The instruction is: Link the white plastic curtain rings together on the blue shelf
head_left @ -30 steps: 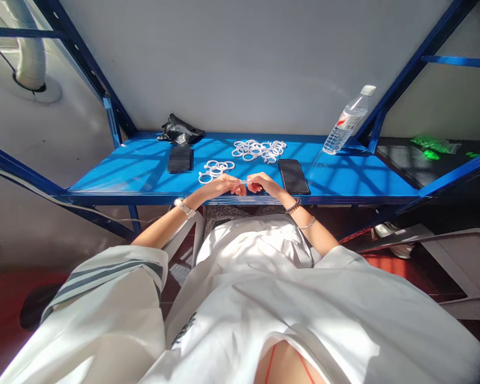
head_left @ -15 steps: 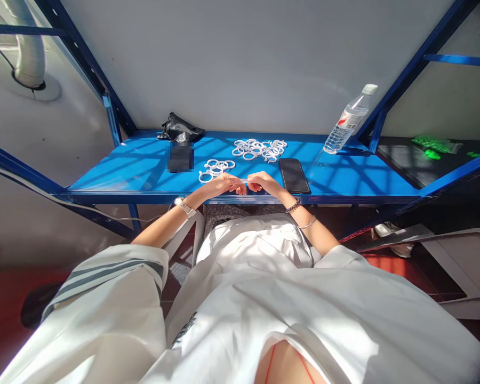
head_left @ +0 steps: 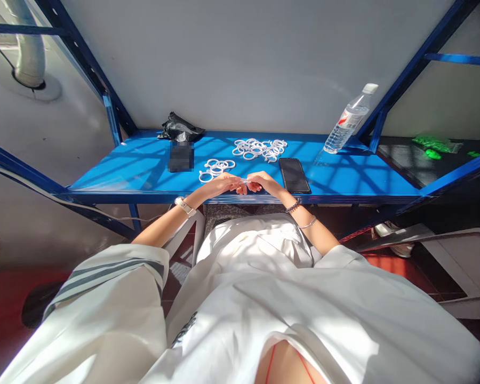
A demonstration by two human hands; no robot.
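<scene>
My left hand (head_left: 229, 183) and my right hand (head_left: 261, 180) meet at the front edge of the blue table (head_left: 144, 178). Both are closed, fingertips pinching a white plastic ring (head_left: 244, 181) between them; fingers cover most of it. Just beyond my left hand lies a small group of white plastic rings (head_left: 217, 166). Farther back, a larger pile of such rings (head_left: 257, 150) lies loosely overlapped. A black phone (head_left: 294, 175) rests flat to the right of my right hand.
A water bottle (head_left: 349, 124) with a white cap stands at the back right. Crumpled black plastic (head_left: 180, 128) and a blurred-out dark item (head_left: 181, 157) are at the back left. Blue metal posts (head_left: 116, 117) rise at the table's sides, with a grey wall (head_left: 248, 64) behind.
My fingers have shifted only very slightly around the ring. The other things on the table stay where they were.
</scene>
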